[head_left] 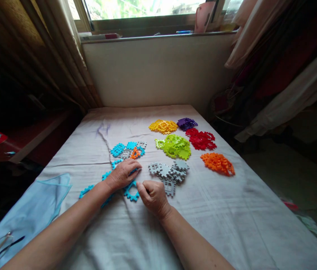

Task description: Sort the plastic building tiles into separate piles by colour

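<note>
One left hand, one right hand. Beyond the right, six piles, one each: yellow pile, purple pile, red pile, green pile, grey pile, orange pile. Around the left, blue pieces, too overlapped to count, and one orange piece.

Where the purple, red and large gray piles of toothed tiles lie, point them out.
Purple tile pile (187, 123), head view: middle of its top.
Red tile pile (201, 140), head view: upper surface near its center.
Large gray tile pile (172, 173), head view: overlapping tiles near its middle.
</note>
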{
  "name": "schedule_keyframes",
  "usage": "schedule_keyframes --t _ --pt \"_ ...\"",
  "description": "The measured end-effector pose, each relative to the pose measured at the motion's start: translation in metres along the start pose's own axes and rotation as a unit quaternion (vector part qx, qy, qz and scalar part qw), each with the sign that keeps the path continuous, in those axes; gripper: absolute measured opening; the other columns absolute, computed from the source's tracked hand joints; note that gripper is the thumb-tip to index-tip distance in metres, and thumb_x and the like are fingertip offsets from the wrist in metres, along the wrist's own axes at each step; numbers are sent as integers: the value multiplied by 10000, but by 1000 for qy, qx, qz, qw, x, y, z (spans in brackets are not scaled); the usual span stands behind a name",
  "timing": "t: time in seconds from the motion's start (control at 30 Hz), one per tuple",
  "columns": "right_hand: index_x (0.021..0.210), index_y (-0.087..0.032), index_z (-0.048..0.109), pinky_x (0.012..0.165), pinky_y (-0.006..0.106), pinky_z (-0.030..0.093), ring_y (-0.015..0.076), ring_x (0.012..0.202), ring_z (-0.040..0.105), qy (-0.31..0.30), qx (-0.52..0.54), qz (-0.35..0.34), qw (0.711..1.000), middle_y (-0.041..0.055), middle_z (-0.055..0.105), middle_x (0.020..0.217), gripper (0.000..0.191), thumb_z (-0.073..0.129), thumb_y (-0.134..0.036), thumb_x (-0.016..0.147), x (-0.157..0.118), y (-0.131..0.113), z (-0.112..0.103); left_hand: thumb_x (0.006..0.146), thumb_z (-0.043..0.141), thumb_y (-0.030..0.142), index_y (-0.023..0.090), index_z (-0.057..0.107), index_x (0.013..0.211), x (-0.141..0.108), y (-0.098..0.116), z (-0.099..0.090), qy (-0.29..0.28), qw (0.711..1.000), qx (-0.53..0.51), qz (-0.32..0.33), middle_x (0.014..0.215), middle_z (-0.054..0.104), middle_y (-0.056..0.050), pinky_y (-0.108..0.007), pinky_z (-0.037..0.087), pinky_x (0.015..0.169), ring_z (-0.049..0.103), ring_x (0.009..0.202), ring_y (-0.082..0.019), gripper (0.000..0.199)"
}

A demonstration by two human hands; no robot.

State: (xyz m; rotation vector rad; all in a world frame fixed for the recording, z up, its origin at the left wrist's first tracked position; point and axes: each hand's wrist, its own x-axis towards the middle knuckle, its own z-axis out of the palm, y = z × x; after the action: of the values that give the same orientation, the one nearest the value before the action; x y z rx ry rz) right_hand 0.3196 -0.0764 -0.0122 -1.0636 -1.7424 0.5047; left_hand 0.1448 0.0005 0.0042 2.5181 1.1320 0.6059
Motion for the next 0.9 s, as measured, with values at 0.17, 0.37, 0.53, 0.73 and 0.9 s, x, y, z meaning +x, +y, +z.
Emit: schedule_keyframes --t 0.17,0.37,0.53,0.73,0.9 --pt "516 -217 245 458 231 217 57 412 266 23 13 -8 1000 -69 267 445 483 468 -285 939 2 3 1 904 509 337 226 675 1090 6 -20 -24 49 988 94 -113 1118 708 -70 -378 482 995 634 1071 -220 273" --pt "527 -214 252 466 228 218 56 416 284 16 4 -37 999 -70 262 457 473 478 -262 940 -1 1 1 868 535 386 212 744 1004 34 -37 -51 -102 937 267 -200 1100 682 -110 -397 473 958 618 1058 -282 304" --pt "530 -212 248 470 230 219 56 417 276 16 2 -48 999 -70 256 457 474 469 -264 946 -1 -1 1 765 657 397 293 759 935 42 -41 -59 -144 940 253 -174 1123 680 -46 -350 447 973 595 1100 -257 224" --pt "519 -210 258 473 235 218 55 415 276 12 -3 -45 999 -68 271 448 485 464 -280 953 0 0 1 724 682 413 279 756 912 40 -48 -62 -137 943 242 -185 1193 658 -66 -404 429 1012 566 1161 -299 242" --pt "491 -206 296 479 233 230 58 414 292 -8 -21 -60 998 -58 313 430 513 449 -299 972 -1 0 1 703 698 425 248 746 832 44 -60 -59 -115 954 194 -195 1210 667 -70 -387 434 1041 589 1167 -293 225"
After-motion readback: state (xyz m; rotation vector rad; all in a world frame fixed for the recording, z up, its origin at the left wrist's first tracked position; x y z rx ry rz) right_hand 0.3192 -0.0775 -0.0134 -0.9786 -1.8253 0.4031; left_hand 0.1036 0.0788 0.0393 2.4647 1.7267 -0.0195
